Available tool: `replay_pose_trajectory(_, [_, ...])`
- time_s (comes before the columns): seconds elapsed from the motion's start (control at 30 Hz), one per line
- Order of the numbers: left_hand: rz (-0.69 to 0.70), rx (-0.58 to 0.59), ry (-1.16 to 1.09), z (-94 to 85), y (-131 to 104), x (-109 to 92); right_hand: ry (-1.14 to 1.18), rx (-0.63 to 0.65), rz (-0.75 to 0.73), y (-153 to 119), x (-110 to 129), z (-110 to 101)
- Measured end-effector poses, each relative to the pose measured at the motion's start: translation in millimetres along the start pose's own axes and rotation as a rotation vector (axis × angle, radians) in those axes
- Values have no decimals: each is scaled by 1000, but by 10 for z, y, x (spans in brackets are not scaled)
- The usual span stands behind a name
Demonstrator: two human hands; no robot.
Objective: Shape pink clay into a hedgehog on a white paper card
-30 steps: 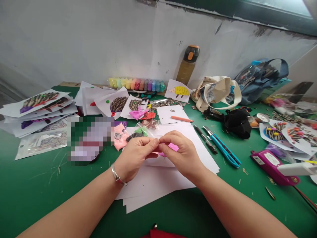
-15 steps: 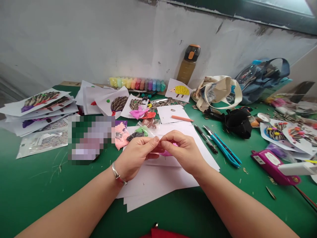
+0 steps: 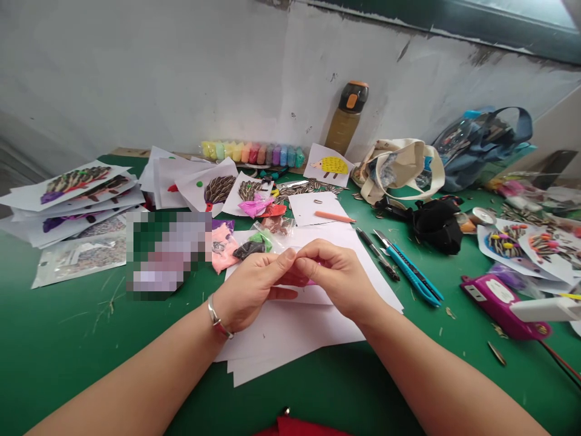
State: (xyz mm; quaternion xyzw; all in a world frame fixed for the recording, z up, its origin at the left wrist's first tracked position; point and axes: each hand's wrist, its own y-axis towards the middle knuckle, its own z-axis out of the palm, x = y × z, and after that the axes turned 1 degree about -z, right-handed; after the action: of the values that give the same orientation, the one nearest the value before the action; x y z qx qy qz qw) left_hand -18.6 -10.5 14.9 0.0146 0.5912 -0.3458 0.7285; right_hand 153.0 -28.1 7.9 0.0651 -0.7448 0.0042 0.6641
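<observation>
My left hand, with a silver bracelet at the wrist, meets my right hand over a stack of white paper. Thumb and fingers of both are pinched together at the tips; whatever lies between them is too small or hidden to make out. Partly covered by my right hand, a bit of magenta material shows behind the fingers. Just beyond the hands lie small bags of green and black clay and a bag of salmon-pink clay.
Finished seed pictures are piled at the left. An orange pencil, a black pen and a blue cutter lie right of centre. Farther back stand a bottle and a cream bag. A magenta glue gun lies at the right.
My left hand has shifted slightly right, its lower fingers reaching farther under my right hand. Less of the magenta material shows. My right hand has hardly moved.
</observation>
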Motion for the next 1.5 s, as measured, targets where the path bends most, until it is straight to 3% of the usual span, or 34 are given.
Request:
replay_pose_trajectory(0.1, [51, -70, 45, -63, -8, -56, 96, -23, 74, 25, -21, -43])
replay_pose_trajectory(0.17, [167, -208, 161, -146, -24, -119, 144, -56, 126, 50, -44, -80])
replay_pose_trajectory(0.33, [462, -638, 791, -395, -87, -271, 301, -96, 213, 111, -104, -164])
replay_pose_trajectory(0.4, [546, -698, 1045, -474, -92, -302, 323, -107, 228, 128, -120, -186])
replay_pose_trajectory(0.53, [640, -563, 1444, -603, -19, -280, 286, -157, 214, 148, -142, -212])
replay_pose_trajectory(0.6, [607, -438, 1587, -643, 43, -222, 245, -172, 192, 151, -149, -218])
replay_pose_trajectory(0.67, [516, -465, 1627, -651, 102, -141, 198, -169, 172, 147, -151, -220])
replay_pose_trajectory(0.8, [422, -357, 1643, -606, 196, 23, 70, -148, 144, 127, -130, -208])
replay_pose_trajectory(1.03, [538, -306, 1572, -643, 322, 134, -189, -155, 50, 125, -109, -187])
replay_pose_trajectory(1.13, [564, -341, 1561, -659, 350, 142, -238, -145, 15, 132, -135, -188])
replay_pose_trajectory(1.2, [635, -400, 1555, -638, 334, 126, -269, -146, -6, 131, -150, -186])
replay_pose_trajectory(1.3, [855, -471, 1468, -557, 255, 79, -311, -143, -38, 120, -155, -171])
replay_pose_trajectory(1.37, [996, -474, 1370, -480, 187, 57, -315, -114, -50, 110, -147, -154])
replay_pose_trajectory(1.5, [1059, -397, 1255, -333, 99, 78, -136, -43, 59, 92, -115, -127])
